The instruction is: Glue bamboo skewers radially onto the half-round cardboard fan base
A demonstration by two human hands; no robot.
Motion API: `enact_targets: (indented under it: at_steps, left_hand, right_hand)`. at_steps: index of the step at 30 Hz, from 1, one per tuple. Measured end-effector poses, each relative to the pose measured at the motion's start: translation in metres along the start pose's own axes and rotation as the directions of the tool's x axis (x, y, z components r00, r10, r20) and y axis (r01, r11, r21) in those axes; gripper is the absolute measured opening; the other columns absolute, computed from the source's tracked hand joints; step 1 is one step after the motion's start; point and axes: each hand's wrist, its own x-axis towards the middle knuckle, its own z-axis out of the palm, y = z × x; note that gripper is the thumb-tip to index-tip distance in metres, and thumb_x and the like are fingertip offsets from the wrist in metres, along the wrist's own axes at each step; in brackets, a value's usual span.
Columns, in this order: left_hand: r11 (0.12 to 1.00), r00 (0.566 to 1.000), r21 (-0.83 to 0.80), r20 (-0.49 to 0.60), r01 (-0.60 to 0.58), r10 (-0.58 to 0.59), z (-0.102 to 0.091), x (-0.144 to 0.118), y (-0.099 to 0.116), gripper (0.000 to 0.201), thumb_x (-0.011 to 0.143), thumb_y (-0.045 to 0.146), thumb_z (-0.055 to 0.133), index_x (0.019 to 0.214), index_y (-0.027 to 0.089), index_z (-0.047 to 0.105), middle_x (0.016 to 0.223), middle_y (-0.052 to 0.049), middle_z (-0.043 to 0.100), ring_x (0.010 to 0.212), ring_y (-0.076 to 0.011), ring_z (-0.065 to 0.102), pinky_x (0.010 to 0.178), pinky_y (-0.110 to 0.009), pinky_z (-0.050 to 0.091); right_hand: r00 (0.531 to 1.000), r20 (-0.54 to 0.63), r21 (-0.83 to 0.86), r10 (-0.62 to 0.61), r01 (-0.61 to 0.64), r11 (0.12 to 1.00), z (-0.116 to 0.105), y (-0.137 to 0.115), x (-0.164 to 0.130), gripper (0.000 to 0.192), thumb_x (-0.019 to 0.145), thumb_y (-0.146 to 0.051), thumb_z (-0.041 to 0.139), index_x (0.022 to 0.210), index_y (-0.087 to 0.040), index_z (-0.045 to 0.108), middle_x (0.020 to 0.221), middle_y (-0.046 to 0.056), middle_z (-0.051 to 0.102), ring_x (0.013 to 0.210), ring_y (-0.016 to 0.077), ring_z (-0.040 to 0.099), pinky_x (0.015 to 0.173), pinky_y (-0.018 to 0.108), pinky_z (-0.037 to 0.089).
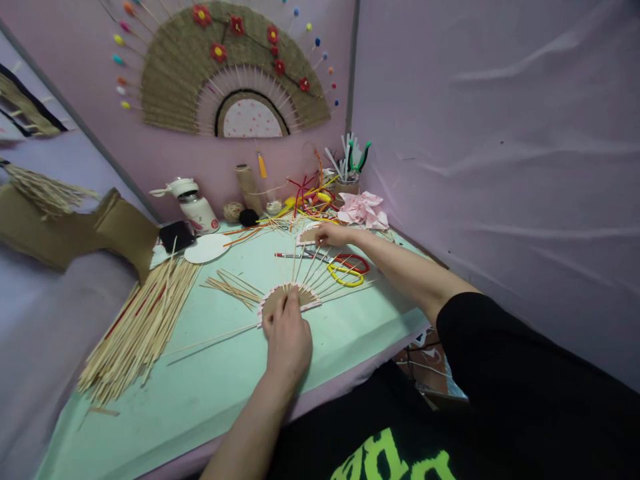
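A half-round cardboard piece [271,304] with a pink-dotted white edge lies on the table, thin wooden sticks [320,270] fanning out from its curve. My left hand [289,333] presses it down, its fingers bent and close together on the cardboard. Farther back, a smaller-looking half-round cardboard piece [306,236] with a similar edge sits under the bunched fingers of my right hand [334,233]. Those fingertips partly hide it. Beneath the fanned sticks lie scissors [350,272] with red and yellow handles and a red-tipped pen or brush [290,255].
A large pile of sticks [145,327] covers the left side, with a small bunch [233,290] nearer the middle. Behind stand a white bottle [199,212], twine spool [249,190] and cup of tools [347,183]. Crumpled pink paper [363,210] lies back right. A decorated fan [170,80] hangs above.
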Motion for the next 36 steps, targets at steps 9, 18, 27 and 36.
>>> enact_targets:
  at_steps: [9, 18, 27, 36]
  left_hand:
    - [1.000, 1.000, -0.003, -0.006, 0.004, -0.004, 0.000, 0.000, 0.001, 0.063, 0.084, 0.003, 0.038, 0.146, 0.014, 0.045, 0.147, -0.016, 0.055, 0.144, -0.0257, 0.040, 0.117, -0.053, 0.030]
    - [1.000, 1.000, -0.016, 0.005, 0.007, -0.007, -0.001, -0.002, 0.001, 0.063, 0.085, 0.004, 0.037, 0.146, 0.014, 0.044, 0.148, -0.015, 0.054, 0.144, -0.0264, 0.039, 0.117, -0.054, 0.028]
    - [1.000, 1.000, -0.010, -0.012, -0.004, 0.004, 0.000, -0.001, -0.001, 0.062, 0.085, 0.004, 0.037, 0.146, 0.014, 0.044, 0.147, -0.015, 0.054, 0.145, -0.0257, 0.039, 0.117, -0.055, 0.028]
    - [1.000, 1.000, -0.022, -0.017, -0.003, 0.003, 0.000, 0.000, 0.000, 0.063, 0.084, 0.003, 0.037, 0.145, 0.014, 0.045, 0.147, -0.016, 0.055, 0.143, -0.0259, 0.040, 0.117, -0.054, 0.028]
  right_hand:
    - [0.999, -0.030, -0.031, 0.013, -0.014, 0.999, 0.000, 0.000, -0.003, 0.015, 0.078, -0.013, 0.068, 0.084, -0.018, 0.080, 0.085, 0.004, 0.074, 0.087, 0.0178, 0.059, 0.084, 0.027, 0.044]
    - [0.999, -0.023, -0.022, 0.030, -0.031, 0.999, 0.000, -0.001, -0.003, 0.017, 0.076, -0.015, 0.071, 0.089, -0.019, 0.080, 0.090, 0.004, 0.073, 0.086, 0.0170, 0.059, 0.082, 0.026, 0.043]
    - [0.996, -0.034, -0.029, 0.085, -0.086, 0.996, -0.011, -0.002, -0.007, 0.018, 0.076, -0.013, 0.071, 0.092, -0.016, 0.079, 0.095, 0.006, 0.073, 0.081, 0.0148, 0.060, 0.074, 0.023, 0.043]
    - [0.973, -0.117, -0.029, 0.200, -0.205, 0.978, -0.019, -0.009, -0.005, 0.013, 0.079, -0.013, 0.070, 0.088, -0.016, 0.078, 0.095, 0.007, 0.076, 0.090, 0.0182, 0.064, 0.082, 0.025, 0.043]
